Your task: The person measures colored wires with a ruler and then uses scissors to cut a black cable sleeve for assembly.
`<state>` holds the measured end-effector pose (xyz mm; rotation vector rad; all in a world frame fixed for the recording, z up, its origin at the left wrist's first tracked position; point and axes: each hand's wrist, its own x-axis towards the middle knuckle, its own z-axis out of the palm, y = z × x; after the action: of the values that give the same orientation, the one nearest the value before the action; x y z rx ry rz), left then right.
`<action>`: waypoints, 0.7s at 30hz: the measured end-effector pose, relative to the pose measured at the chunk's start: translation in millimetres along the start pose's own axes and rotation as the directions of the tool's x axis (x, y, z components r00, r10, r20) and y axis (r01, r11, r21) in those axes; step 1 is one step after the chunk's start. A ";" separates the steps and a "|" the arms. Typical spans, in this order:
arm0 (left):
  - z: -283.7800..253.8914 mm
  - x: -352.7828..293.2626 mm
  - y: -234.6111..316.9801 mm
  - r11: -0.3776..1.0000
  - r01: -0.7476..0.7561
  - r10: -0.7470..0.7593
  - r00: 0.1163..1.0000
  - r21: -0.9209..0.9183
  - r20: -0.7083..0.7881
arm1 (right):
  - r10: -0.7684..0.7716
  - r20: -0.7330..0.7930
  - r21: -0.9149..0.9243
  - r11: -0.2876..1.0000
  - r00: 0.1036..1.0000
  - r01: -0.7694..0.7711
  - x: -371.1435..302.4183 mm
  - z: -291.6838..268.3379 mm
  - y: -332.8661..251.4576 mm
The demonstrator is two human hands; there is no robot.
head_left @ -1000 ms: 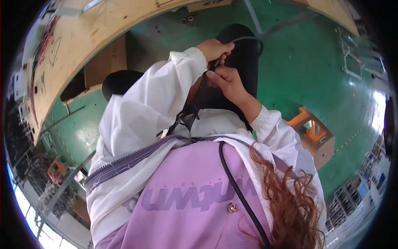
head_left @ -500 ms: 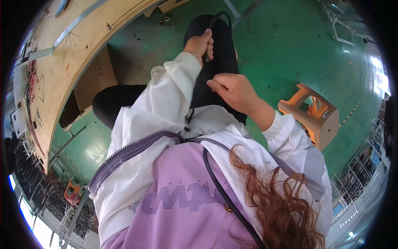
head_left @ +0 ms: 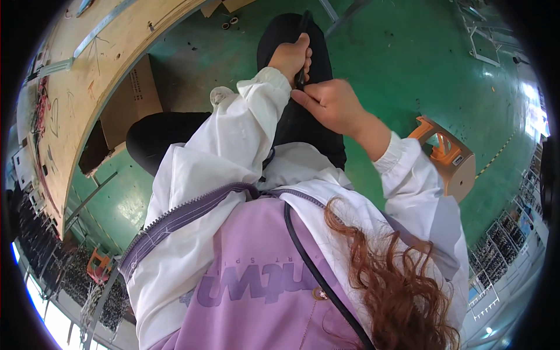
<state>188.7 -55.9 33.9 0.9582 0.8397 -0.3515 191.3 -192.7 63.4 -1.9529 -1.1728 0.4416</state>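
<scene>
Above my thigh in black trousers (head_left: 318, 125), my left hand (head_left: 290, 60) is closed around a black cable (head_left: 304, 26). One stretch of the cable sticks up past the thumb toward my knee, and a short piece comes out below the fist. Just below and to the right, my right hand (head_left: 333, 106) has its thumb and curled fingers at that lower piece, pinching it close to the left fist. The cable's lower tip is hidden by the fingers.
A curved-looking wooden table (head_left: 87, 87) with a metal strip (head_left: 102, 35) runs along the left. Under it stands a cardboard box (head_left: 137, 93). An orange and tan plastic stool (head_left: 452, 160) is on the green floor to the right. Small rolls (head_left: 229, 23) lie at the far side.
My right hand has moved up to the cable below my left fist, closing the gap between the hands. My left hand has shifted slightly right, and the cable's far loop now appears straighter.
</scene>
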 end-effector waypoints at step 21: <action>-16.2 -48.5 5.7 0.786 0.292 0.008 0.876 -0.545 0.482 | 0.070 -0.023 -0.056 0.996 0.997 -0.071 -23.7 2.6 -18.1</action>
<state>153.3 -43.7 69.2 0.1776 0.5233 -0.3909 167.2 -207.1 73.5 -2.0478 -1.1164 0.4279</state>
